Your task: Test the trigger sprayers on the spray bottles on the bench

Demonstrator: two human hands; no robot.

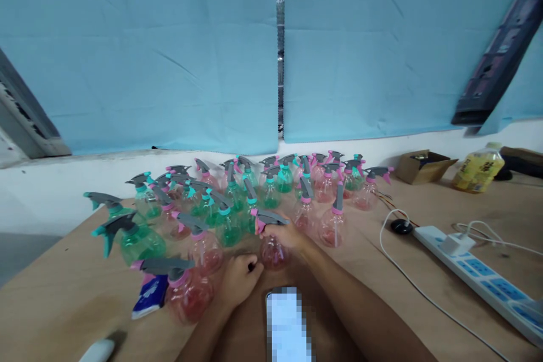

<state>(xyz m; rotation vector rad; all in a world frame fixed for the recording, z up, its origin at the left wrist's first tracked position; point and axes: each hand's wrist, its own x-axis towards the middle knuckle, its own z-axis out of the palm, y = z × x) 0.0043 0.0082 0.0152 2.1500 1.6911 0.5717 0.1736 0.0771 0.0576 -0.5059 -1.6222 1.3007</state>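
My right hand (283, 232) is wrapped round the neck of a pink spray bottle (275, 254), just under its grey and pink trigger head. The bottle stands upright on the table in front of me. My left hand (241, 276) rests just left of that bottle, fingers curled in; a small dark spot shows by the thumb, and what it holds, if anything, I cannot make out. Nearby on the left stand another pink spray bottle (204, 251) and a nearer pink one (190, 294). A green spray bottle (229, 229) is behind my hands.
Several more pink and green spray bottles crowd toward the wall. A phone (289, 325) lies before me, a blue packet (150, 295) to the left. On the right are a power strip (479, 274), white cable, black mouse (401, 227), cardboard box (424, 168) and yellow-labelled bottle (477, 169).
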